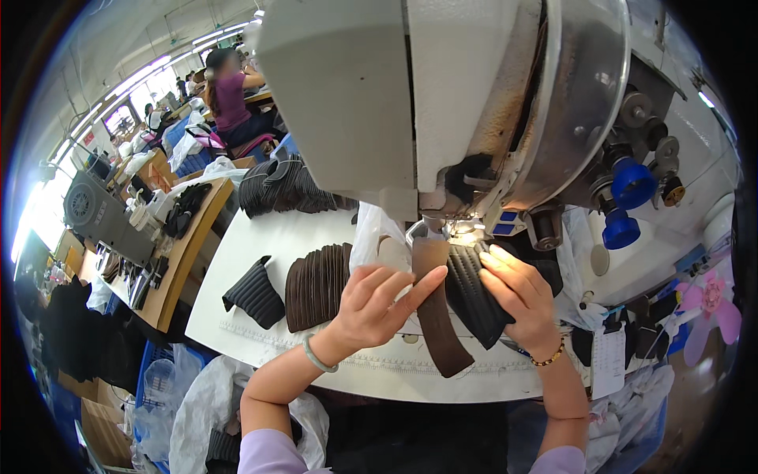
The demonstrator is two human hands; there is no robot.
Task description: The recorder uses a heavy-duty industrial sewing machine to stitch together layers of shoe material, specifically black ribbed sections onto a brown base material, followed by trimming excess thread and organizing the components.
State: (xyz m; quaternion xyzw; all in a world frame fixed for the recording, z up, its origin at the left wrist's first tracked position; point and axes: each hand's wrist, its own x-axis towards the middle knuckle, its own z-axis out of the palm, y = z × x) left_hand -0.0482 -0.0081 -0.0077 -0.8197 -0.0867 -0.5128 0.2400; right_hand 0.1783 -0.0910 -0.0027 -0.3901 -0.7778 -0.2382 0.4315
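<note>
While looking to the near side of the sewing machine [347, 95], note a black ribbed piece [478, 304] and, alongside on the left, a brown strip [442, 344], reaching over the pale surface [217, 312] toward the machine's lit needle area. Laid nearly straight over the ribs, close to the sewing machine: slightly parted fingers [509, 272] of the right hand [523, 296]; with thumb hidden, impossible to tell a pinch from a plain press. Seen at the left hand [375, 308]: one finger stretched across the brown strip, others bent, likewise impossible to tell any grip. Judging by the ridges, likely padded, light and springy, stiffer along each ridge than between, hardly fragile. Treat the brown strip as thin, supple and perhaps slightly slippery, prone to drifting sideways. Best to steady the ribbed piece along the outer edge, clear of the sewing machine's needle area, and the strip by both long edges, pressing gently to avoid creases. Left of the sewing machine, compare a brown stack [318, 286] and a single black panel [257, 294], similarly ribbed.
</note>
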